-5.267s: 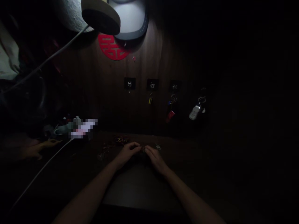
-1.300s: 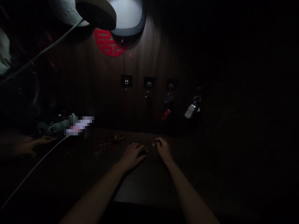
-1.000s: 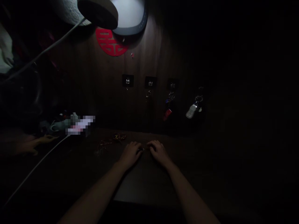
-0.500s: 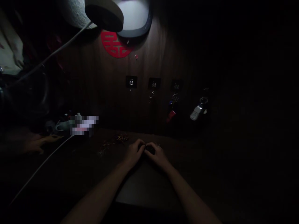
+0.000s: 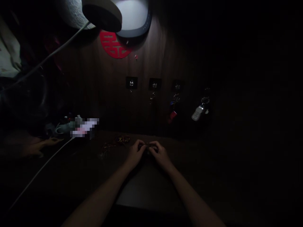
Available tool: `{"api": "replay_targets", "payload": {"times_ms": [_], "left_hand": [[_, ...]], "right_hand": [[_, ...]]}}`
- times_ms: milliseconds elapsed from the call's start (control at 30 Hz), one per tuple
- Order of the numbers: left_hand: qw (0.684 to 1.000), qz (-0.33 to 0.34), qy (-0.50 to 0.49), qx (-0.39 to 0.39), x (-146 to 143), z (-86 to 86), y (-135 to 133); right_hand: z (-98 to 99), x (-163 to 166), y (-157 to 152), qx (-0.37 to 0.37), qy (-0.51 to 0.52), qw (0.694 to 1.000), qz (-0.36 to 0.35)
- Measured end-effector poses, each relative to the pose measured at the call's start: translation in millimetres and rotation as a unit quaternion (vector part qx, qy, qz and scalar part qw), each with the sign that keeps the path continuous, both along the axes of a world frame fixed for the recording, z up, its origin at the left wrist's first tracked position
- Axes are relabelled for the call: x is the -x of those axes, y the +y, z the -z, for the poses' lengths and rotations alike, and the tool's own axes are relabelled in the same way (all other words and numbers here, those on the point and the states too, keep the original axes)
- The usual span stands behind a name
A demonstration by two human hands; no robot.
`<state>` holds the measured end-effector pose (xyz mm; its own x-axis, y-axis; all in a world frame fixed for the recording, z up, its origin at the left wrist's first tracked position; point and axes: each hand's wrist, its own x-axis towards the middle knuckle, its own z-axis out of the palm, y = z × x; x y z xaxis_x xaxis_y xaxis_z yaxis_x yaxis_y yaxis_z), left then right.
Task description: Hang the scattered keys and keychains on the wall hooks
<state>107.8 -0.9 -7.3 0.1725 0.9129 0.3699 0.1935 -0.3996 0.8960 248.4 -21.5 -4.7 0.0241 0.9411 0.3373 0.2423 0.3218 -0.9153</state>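
Note:
Very little light falls on the dark wooden surface (image 5: 139, 192), where both forearms rest. My left hand (image 5: 136, 152) has its fingers curled and thumb pressed inward. Opposite it, my right hand (image 5: 160, 154) is curled in the same way, and the fingertips of both meet at a small dark thing that I cannot make out. Just left of my left hand lies a small tangled heap of yellowish and reddish bits (image 5: 122, 139). Closer to me, a second thin tangle (image 5: 105, 148) lies on the wood.
Several key bunches hang from wall hooks, among them a silver remote fob (image 5: 197, 113) and a red tag (image 5: 173, 115). A white cable (image 5: 42, 169) crosses the left side near a pixelated bright patch (image 5: 85, 127). Another person's hand (image 5: 34, 148) rests at far left. A red paper cutout (image 5: 113, 47) is on the wall.
My fingertips have shifted slightly around the small dark thing, and the right ones are more bent. The whole view has moved a little. Both forearms stay in about the same place.

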Motion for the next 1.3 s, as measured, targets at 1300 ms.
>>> {"api": "replay_targets", "payload": {"times_ms": [1300], "left_hand": [[0.959, 0.169, -0.138, 0.182, 1.8, -0.9, 0.0]], "right_hand": [[-2.2, -11.5, 5.5, -0.112, 0.007, 0.991, 0.072]]}}
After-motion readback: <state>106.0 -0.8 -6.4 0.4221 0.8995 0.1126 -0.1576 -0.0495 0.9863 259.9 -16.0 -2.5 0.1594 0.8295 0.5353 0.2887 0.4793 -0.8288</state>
